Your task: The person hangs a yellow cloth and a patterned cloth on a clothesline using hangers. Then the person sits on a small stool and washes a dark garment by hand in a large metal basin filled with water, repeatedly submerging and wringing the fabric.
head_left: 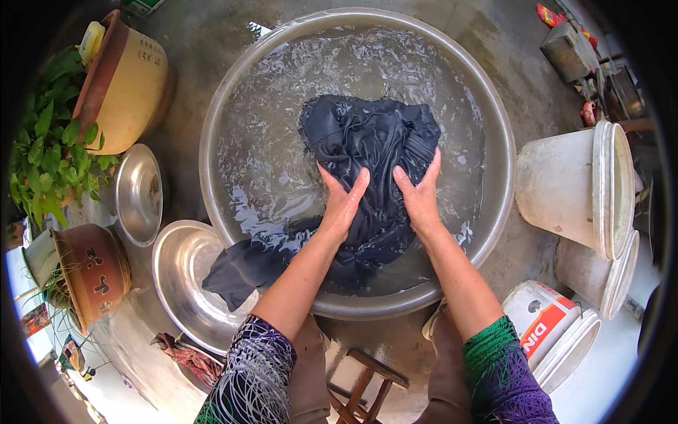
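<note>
A wet, dark navy garment (374, 141) is bunched up in a large round metal basin (215, 141) of rippling water. My left hand (342, 208) grips its left side, thumb on top and the other fingers mostly hidden in or under the cloth. Across from it, my right hand (421, 198) holds the right side the same way. Between the hands the fabric falls in wet folds toward me. A dark length of cloth (236, 272) hangs over the basin's near left rim; my left forearm hides whether it joins the garment. What kind of garment this is, I cannot tell.
A smaller metal basin (168, 265) and a shallow metal bowl (139, 194) stand at left, beside potted plants (127, 85). White buckets (561, 184) line the right side. A wooden stool (367, 378) sits between my legs. A reddish cloth (187, 357) lies lower left.
</note>
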`<state>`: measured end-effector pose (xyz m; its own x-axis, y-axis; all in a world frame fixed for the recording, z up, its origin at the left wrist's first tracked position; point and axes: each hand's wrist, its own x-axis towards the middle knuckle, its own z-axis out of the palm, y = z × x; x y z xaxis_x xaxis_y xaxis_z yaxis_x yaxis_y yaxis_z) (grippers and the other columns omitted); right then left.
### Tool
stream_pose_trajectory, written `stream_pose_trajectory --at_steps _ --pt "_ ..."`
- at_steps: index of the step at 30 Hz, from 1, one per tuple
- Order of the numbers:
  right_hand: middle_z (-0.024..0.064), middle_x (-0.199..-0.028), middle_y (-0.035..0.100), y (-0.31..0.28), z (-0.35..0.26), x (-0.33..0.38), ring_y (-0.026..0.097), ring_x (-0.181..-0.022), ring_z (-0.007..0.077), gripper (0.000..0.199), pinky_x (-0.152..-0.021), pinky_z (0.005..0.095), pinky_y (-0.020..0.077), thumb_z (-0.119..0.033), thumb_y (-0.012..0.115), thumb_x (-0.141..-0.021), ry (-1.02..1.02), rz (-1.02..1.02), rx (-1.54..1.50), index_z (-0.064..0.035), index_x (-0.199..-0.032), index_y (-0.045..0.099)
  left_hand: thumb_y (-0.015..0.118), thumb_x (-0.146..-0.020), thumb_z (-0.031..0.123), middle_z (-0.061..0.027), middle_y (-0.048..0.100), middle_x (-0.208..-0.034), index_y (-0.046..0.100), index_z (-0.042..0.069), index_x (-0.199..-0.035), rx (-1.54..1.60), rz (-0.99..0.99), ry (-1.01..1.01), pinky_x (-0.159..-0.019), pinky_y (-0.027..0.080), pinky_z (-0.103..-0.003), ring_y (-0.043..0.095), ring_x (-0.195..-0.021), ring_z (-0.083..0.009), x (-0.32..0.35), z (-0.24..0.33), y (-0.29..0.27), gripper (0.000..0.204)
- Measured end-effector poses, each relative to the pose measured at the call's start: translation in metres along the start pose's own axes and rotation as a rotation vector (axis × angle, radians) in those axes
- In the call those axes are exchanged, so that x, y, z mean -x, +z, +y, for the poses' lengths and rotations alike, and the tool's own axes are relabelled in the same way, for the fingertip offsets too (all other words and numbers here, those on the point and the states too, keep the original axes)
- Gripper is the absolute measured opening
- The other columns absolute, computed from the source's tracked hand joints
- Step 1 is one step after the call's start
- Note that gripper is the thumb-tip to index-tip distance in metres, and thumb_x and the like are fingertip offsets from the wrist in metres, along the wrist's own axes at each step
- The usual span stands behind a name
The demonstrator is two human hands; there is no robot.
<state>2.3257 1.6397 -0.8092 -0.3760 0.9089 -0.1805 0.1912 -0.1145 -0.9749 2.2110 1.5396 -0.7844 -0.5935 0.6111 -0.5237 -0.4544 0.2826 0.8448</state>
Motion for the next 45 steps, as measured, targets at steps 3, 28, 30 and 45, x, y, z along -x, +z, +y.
stream_pose_trajectory --at_steps 3,28,30,45 --pt "0.0279 -0.131 0.045 0.034 -0.040 0.028 0.052 -0.115 0.0366 0.090 -0.097 0.0394 0.0407 -0.023 0.071 -0.080 -0.179 -0.031 0.204 -0.0019 -0.146 0.013 0.055 -0.085 0.060 -0.0170 0.034 -0.143 0.024 0.001 -0.143 0.364 -0.115 -0.236 -0.107 0.033 -0.040 0.038 -0.130 -0.0290 -0.026 -0.021 0.000 0.088" --pt "0.0177 -0.131 0.046 -0.097 -0.042 -0.079 0.056 -0.106 0.0354 0.057 -0.087 0.0409 0.0465 -0.031 0.075 -0.076 -0.039 0.089 1.108 -0.0117 -0.123 0.048 0.063 -0.081 -0.005 -0.0102 0.051 -0.130 0.036 0.006 -0.142 0.350 -0.055 0.191 -0.101 0.038 -0.029 0.050 -0.116 -0.0161 -0.051 0.052 -0.129 0.067" --pt "0.0175 -0.147 0.024 -0.076 -0.069 -0.070 0.041 -0.125 0.0381 0.072 -0.092 0.0473 0.0426 -0.024 0.080 -0.068 -0.368 0.020 1.370 -0.0116 -0.129 0.045 0.067 -0.081 -0.002 -0.0096 0.051 -0.129 0.037 0.005 -0.141 0.140 0.119 0.249 -0.100 0.039 -0.028 0.050 -0.115 -0.0150 -0.046 0.057 -0.108 0.068" --pt "0.0118 -0.109 0.057 0.008 -0.062 -0.124 0.049 -0.112 0.0288 0.045 -0.102 0.0523 0.0319 -0.014 0.067 -0.071 -0.520 -0.472 1.436 -0.0170 -0.114 0.058 0.077 -0.074 0.031 -0.0157 0.064 -0.107 0.042 0.005 -0.131 -0.676 0.208 0.324 -0.091 0.045 -0.038 0.059 -0.103 -0.0300 -0.020 0.026 -0.060 0.072"
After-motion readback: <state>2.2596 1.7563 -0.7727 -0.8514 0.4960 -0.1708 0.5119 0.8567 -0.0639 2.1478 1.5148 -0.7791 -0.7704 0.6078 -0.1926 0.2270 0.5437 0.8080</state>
